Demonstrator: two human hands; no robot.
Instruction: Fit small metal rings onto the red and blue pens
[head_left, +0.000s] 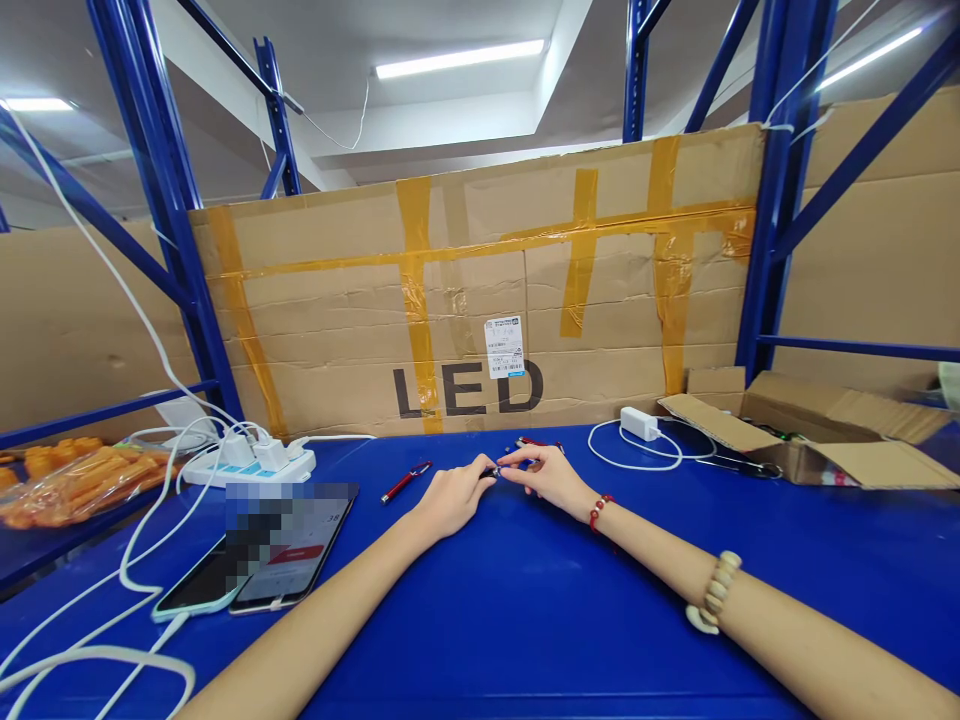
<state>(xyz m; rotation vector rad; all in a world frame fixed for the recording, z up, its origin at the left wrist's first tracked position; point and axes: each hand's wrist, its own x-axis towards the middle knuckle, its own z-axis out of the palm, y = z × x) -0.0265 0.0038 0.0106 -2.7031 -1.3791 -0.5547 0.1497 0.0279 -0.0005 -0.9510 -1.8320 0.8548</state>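
Observation:
Over the blue tabletop [480, 620], my left hand [452, 497] and my right hand [551, 478] meet fingertip to fingertip. Between them is a small dark and silver piece [491, 472], too small and covered to name. My left thumb and fingers pinch it. The right thumb and forefinger close at its other end; whether they grip it or another tiny part is hidden. A red pen with a dark, shiny end [406, 482] lies just left of my left hand. Behind the right hand, a red and dark slim object [531, 442] shows only in part.
Two phones [296, 550] lie at left, beside a white power strip [300, 467] with plugs and trailing white cables. A white charger [638, 424] with its cord and an open cardboard box [806, 430] are at right. Taped cardboard [337, 340] stands along the back.

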